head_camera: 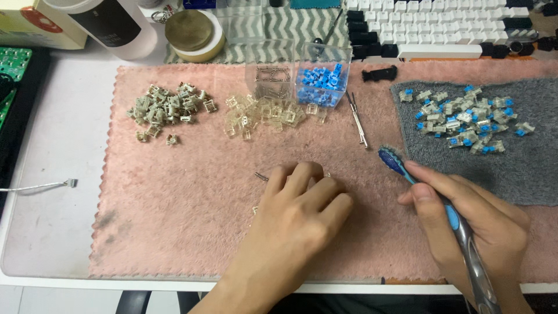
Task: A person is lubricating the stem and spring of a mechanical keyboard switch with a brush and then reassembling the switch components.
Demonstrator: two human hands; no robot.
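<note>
Toothbrush (442, 203) gripped in the right hand (471, 227), left hand (302, 203) flat on the pink mat (174, 203).

Right-hand fingers clamp the blue-and-grey handle, bristle head raised over the mat just beside the grey cloth (535, 174). Left hand rests palm down with fingers curled together over small parts; whether it grips one I cannot tell. A spring (261, 176) lies just beside its fingertips. Farther up: tweezers (357, 119), clear housings (264, 113), grey housings (165, 107), a box of blue stems (321, 81). Blue-stemmed switches (471, 119) heap on the cloth.
</note>
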